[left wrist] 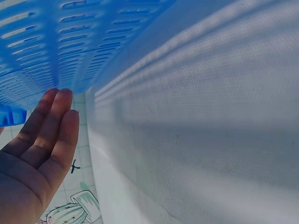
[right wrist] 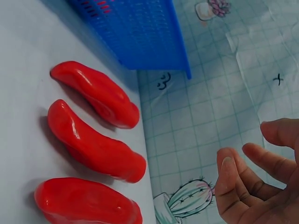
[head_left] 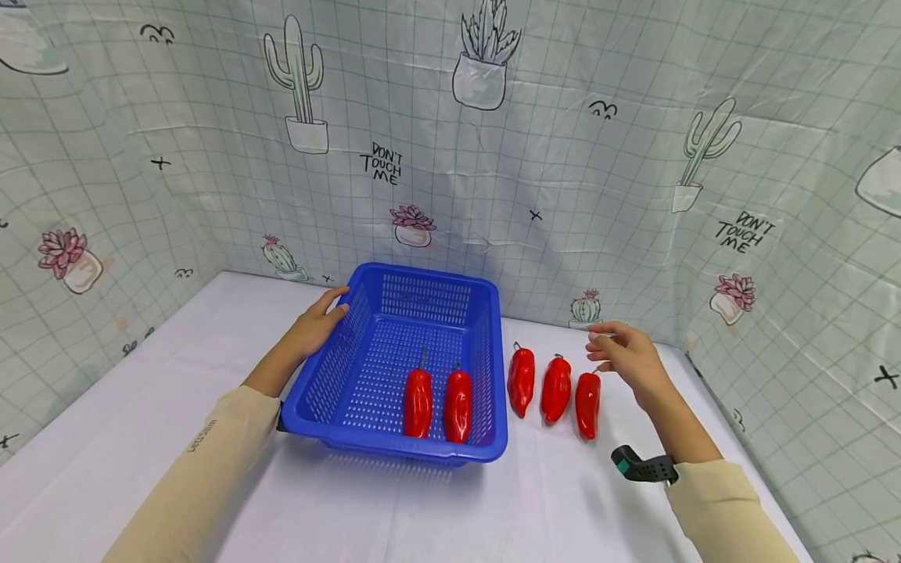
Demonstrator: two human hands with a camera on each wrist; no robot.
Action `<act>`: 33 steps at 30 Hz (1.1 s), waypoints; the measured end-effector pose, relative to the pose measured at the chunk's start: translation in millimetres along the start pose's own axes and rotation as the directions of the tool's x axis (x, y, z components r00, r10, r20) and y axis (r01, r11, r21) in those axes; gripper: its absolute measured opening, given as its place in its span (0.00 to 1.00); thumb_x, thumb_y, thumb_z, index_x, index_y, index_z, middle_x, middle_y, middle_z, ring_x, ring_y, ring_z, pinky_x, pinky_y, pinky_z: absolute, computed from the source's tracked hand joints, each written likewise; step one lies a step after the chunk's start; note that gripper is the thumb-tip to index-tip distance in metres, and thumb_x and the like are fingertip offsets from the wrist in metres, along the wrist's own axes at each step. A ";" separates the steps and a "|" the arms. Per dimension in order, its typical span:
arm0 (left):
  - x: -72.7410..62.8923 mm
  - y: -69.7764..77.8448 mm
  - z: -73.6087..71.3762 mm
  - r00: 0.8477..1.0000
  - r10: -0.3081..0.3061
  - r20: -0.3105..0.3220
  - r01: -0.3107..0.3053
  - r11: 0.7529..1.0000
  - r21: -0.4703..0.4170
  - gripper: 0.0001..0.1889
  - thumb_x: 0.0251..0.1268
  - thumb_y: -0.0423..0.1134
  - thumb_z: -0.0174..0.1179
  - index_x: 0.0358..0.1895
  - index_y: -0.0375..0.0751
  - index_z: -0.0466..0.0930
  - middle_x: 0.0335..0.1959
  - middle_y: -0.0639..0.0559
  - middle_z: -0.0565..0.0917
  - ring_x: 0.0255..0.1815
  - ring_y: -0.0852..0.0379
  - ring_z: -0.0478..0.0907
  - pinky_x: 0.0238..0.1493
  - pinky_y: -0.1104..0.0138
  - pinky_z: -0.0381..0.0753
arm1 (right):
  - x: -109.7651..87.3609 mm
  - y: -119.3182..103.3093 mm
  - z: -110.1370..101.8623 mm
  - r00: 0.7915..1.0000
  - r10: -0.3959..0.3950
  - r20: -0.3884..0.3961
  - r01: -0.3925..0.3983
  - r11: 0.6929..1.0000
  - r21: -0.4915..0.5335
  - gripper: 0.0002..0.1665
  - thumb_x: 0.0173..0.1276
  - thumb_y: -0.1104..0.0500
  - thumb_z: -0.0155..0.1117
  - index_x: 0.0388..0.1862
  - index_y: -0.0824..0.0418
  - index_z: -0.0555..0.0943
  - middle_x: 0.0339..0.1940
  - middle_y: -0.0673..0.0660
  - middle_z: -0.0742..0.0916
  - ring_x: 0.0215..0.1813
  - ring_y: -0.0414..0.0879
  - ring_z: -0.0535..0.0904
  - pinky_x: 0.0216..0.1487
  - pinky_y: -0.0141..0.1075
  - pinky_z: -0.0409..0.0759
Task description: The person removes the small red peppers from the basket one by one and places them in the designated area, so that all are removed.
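Observation:
A blue perforated plastic basket (head_left: 383, 452) stands on the white table. Inside it, near the front wall, lie two red peppers, one on the left (head_left: 418, 403) and one on the right (head_left: 457, 407). My left hand (head_left: 314, 324) rests at the basket's left rim; its fingers extend along the outer wall in the left wrist view (left wrist: 39, 154). To the right of the basket, three red peppers (head_left: 521, 381) (head_left: 556, 389) (head_left: 587, 405) lie in a row. Above the stem end of the rightmost one hovers my right hand (head_left: 625, 356), fingers loosely bent, with nothing held.
A pale checked cloth (head_left: 450, 164) printed with cacti hangs behind and along both sides of the table (head_left: 535, 508). A dark strap (head_left: 644, 467) with a small device circles the right wrist.

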State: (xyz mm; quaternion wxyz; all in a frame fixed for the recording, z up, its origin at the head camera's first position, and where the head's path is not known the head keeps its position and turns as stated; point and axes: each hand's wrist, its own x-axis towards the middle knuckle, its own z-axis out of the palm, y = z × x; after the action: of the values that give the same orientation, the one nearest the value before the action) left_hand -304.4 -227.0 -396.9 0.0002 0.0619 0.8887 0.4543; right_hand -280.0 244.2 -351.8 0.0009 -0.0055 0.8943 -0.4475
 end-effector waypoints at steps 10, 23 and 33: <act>1.4 -0.6 -0.3 1.000 0.000 0.003 0.000 1.000 0.002 0.29 0.81 0.47 0.37 0.78 0.42 0.48 0.78 0.31 0.51 0.75 0.25 0.50 0.68 0.32 0.52 | 1.0 -5.5 -2.7 0.999 -0.032 0.014 0.032 0.999 -0.033 0.28 0.79 0.50 0.47 0.68 0.67 0.69 0.55 0.70 0.81 0.40 0.41 0.81 0.40 0.28 0.82; 2.4 -1.5 -0.1 1.000 0.000 0.002 0.000 1.000 0.004 0.29 0.81 0.47 0.37 0.79 0.43 0.48 0.78 0.31 0.51 0.75 0.26 0.51 0.69 0.33 0.51 | 1.8 -17.5 -0.3 0.995 -0.098 0.032 0.101 0.986 -0.131 0.24 0.78 0.54 0.50 0.64 0.68 0.73 0.49 0.68 0.84 0.40 0.47 0.82 0.38 0.30 0.82; 0.9 -0.4 -0.5 1.000 -0.011 -0.001 0.011 1.000 0.008 0.28 0.81 0.46 0.37 0.78 0.42 0.48 0.77 0.31 0.52 0.75 0.26 0.51 0.68 0.32 0.52 | 3.9 -28.1 5.9 0.991 -0.119 0.056 0.125 0.984 -0.130 0.25 0.77 0.53 0.52 0.65 0.67 0.73 0.49 0.68 0.84 0.41 0.48 0.82 0.39 0.30 0.82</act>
State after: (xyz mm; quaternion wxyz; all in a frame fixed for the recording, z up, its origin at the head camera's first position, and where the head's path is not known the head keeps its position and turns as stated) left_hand -305.4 -227.5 -396.8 0.0019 0.0569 0.8909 0.4507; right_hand -283.6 222.7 -332.8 -0.0056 -0.0710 0.9199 -0.3857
